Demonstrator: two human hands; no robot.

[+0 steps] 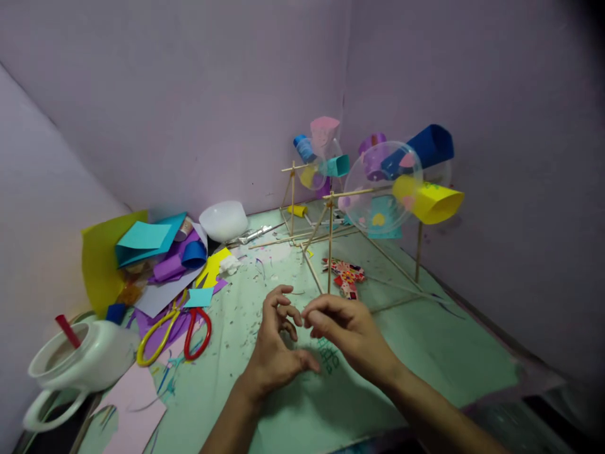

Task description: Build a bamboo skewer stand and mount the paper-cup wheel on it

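My left hand [280, 345] is raised over the green tabletop [406, 372], its fingers curved and apart with nothing in them. Beside it, my right hand [347, 328] is closed, thumb and fingertips pinched together near my left fingers. Whatever the pinch may hold is too small to make out. Just beyond the hands stands a wooden-stick frame [329, 243] carrying a clear plastic wheel [359, 211] with coloured paper cups, among them a yellow cup [437, 200] and a dark blue cup [428, 151]. A red patterned glue gun [347, 275] lies under that frame.
A smaller stick-and-cup wheel [312, 169] stands behind, near the wall corner. To the left are yellow-handled and red-handled scissors [197, 337], coloured paper scraps [144, 234], a white bowl [223, 219] and a white teapot-like vessel [101, 353]. Small scraps litter the table.
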